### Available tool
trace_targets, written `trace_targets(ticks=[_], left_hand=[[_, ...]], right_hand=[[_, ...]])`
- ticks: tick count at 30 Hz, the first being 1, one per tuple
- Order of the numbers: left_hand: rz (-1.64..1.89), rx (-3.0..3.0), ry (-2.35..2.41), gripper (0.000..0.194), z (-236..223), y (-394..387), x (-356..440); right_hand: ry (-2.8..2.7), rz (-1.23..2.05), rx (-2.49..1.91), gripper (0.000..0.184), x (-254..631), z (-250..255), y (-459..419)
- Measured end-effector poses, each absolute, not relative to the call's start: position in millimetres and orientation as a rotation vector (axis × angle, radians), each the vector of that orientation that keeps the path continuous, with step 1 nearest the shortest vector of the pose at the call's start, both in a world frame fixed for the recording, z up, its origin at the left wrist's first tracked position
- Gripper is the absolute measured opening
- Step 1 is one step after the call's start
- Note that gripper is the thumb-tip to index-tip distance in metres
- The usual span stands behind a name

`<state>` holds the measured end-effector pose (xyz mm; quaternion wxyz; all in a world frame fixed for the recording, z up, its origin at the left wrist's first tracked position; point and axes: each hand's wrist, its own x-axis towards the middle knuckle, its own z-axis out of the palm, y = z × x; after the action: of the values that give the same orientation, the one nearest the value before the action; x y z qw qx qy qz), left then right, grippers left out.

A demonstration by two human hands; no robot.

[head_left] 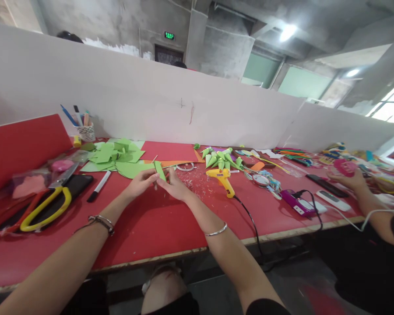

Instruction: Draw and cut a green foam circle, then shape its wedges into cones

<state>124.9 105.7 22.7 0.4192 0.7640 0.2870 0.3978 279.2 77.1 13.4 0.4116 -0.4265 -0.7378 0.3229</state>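
Note:
Over the red table (pixel 157 227), my left hand (pixel 140 183) and my right hand (pixel 174 186) meet, both pinched on one small rolled piece of green paper (pixel 159 170). The paper stands tilted between the fingertips of both hands. Just behind them lies a pile of cut green paper pieces (pixel 116 158). A yellow glue gun (pixel 222 178) rests on the table to the right of my right hand, its black cord running off the front edge.
Several green paper cones (pixel 220 158) lie behind the glue gun. Yellow-handled scissors (pixel 46 209), a black marker (pixel 99 186) and a pen cup (pixel 85 130) are at the left. A white partition (pixel 151 96) backs the table. Another person's hand (pixel 346 177) works at the right.

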Motion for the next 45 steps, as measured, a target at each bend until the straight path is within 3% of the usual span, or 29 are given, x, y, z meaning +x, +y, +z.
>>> trace_targets(ticks=[22,37,45], left_hand=[[1.022,1.830,0.726,0.029,21.4,105.9,124.1],[1.027,1.851,0.718,0.024,21.9,106.1,123.2],[1.046,1.961,0.796,0.026,25.4,104.5,123.3]], right_hand=[[-1.849,0.979,-0.953,0.031,279.1,16.3,76.1],[-1.971,0.670,-0.859,0.028,281.0,12.2,83.1],[-1.873,0.733,-0.926,0.028,280.3,10.2,84.2]])
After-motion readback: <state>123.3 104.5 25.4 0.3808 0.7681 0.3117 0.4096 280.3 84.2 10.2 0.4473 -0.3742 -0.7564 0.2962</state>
